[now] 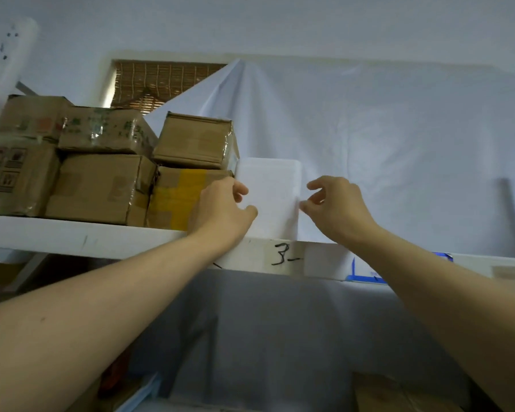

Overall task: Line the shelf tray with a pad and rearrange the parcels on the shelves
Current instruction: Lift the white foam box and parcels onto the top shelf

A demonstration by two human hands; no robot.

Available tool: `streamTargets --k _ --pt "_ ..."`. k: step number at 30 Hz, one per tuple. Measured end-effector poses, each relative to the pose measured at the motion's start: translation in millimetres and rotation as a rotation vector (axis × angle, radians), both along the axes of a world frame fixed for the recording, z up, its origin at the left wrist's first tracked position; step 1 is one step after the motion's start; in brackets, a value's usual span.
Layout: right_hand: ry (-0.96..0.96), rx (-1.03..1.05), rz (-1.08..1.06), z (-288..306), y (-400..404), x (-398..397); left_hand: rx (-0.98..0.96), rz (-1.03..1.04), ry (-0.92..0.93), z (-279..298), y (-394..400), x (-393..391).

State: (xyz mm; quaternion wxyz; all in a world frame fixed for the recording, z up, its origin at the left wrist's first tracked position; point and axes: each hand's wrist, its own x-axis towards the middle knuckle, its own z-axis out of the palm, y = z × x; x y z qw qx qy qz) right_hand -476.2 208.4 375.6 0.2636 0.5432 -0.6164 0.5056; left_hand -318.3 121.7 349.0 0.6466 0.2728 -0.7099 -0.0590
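White box (268,194), upright on shelf (101,237): my left hand (220,209) grips its left edge; my right hand (336,206) pinches its right edge.

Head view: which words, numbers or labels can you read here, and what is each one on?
"3-": handwritten in black on the front edge of the white shelf.
Green print on the upper cardboard box: too blurred to read.
Handling pictograms on the far-left box: symbols only, unreadable.
Pale label on the shelf edge: too blurred.
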Motion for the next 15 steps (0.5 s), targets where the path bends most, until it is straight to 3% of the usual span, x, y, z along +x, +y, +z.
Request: streamTargets --k 4,7,9,12,15 --pt "0.244 -0.317 0.003 -38.4 35.8 -8.4 -0.229 -0.078 0.151 -37.7 35.1 -17.4" --pt "0.489 -0.481 -0.120 -80.4 67.0 -28.3 -0.426 -0.142 0.084 -84.1 56.3 -32.3" --pt "0.574 -0.471 -0.149 -113.9 90.9 -50.4 -0.486 -0.164 0.023 -118.7 65.2 -45.0" --pt "0.555 -0.283 -0.199 -167.4 125.9 -91.5 -0.371 -0.194 -0.082 -171.2 68.2 -71.9" --pt "0.309 -0.022 -0.297 -214.8 150.6 -135.8 0.027 -0.244 -0.235 -219.0 68.7 -103.5"
